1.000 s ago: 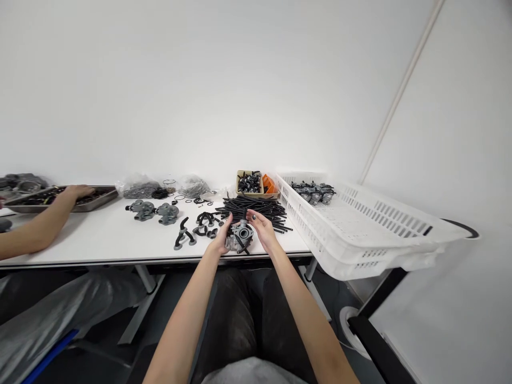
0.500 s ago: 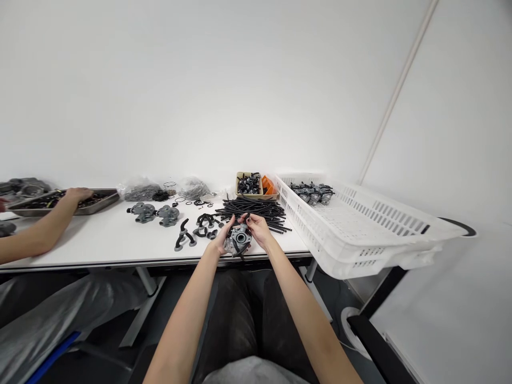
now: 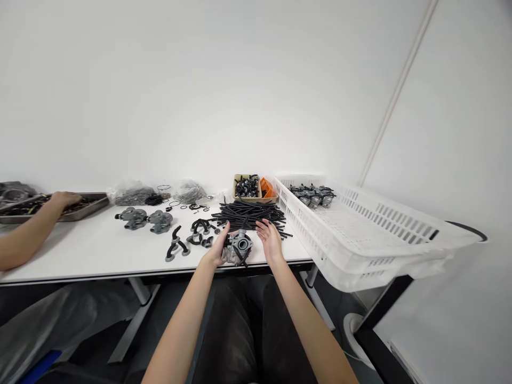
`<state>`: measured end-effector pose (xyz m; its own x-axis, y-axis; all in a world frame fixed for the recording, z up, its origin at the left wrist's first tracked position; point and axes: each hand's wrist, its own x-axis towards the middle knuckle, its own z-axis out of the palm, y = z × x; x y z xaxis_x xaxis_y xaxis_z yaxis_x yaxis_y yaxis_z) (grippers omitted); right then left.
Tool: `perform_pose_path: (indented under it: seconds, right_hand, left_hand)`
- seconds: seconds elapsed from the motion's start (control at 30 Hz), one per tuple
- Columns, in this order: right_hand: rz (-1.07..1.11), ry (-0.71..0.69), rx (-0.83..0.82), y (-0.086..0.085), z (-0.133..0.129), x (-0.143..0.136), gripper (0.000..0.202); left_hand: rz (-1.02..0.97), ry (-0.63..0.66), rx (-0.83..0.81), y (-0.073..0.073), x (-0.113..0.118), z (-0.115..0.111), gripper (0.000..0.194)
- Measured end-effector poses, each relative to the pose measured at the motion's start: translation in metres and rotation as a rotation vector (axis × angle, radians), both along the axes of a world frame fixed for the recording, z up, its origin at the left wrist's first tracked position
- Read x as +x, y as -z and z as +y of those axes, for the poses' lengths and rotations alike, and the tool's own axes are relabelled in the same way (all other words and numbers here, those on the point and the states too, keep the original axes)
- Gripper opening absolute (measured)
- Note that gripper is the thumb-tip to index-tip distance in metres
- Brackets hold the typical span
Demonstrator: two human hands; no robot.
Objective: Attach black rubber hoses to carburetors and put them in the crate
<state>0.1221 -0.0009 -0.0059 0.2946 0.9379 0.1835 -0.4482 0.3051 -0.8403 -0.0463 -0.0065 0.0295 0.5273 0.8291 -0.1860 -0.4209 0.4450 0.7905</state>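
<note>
My left hand (image 3: pixel 218 248) grips a grey metal carburetor body (image 3: pixel 238 247) with black hoses on it, just above the near edge of the white table (image 3: pixel 100 248). My right hand (image 3: pixel 270 241) is open beside it on the right, fingers spread, not touching it, over the near end of a pile of black tube pieces (image 3: pixel 250 214). Black bent hoses (image 3: pixel 202 229) and black pliers (image 3: pixel 176 248) lie to the left of my left hand.
A white slotted crate (image 3: pixel 360 234) with several grey assemblies (image 3: pixel 312 194) stands at the right, overhanging the table. A small tan box of black parts (image 3: pixel 248 186), plastic bags and two grey castings (image 3: pixel 146 220) lie further back. Another person's hand (image 3: pixel 60 200) rests on a metal tray (image 3: pixel 94 202) at far left.
My right hand has let go of the carburetor body and moved right, opening. The left hand keeps holding it. The view has shifted a little to the right.
</note>
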Motion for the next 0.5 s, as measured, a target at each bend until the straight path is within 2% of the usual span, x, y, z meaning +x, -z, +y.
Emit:
perform_pose_path:
  seconds: [0.2, 0.33, 0.37, 0.47, 0.5]
  right_hand:
    - [-0.13, -0.015, -0.004, -0.001, -0.005, 0.013, 0.034]
    - [-0.26, -0.092, -0.003, -0.005, -0.026, 0.015, 0.034]
    - [-0.305, -0.127, -0.002, -0.006, -0.034, 0.012, 0.043]
    - [-0.559, -0.279, -0.015, -0.001, -0.055, -0.008, 0.088]
    - [-0.632, -0.265, -0.028, 0.003, -0.058, -0.016, 0.098]
  left_hand:
    - [0.019, -0.083, 0.037, 0.009, 0.001, 0.007, 0.053]
    - [0.073, -0.215, 0.075, 0.018, 0.001, 0.012, 0.054]
    - [0.086, -0.263, 0.095, 0.02, 0.001, 0.012, 0.054]
    - [0.11, -0.445, 0.203, 0.028, 0.002, 0.01, 0.056]
    - [0.114, -0.514, 0.255, 0.03, 0.002, 0.008, 0.057]
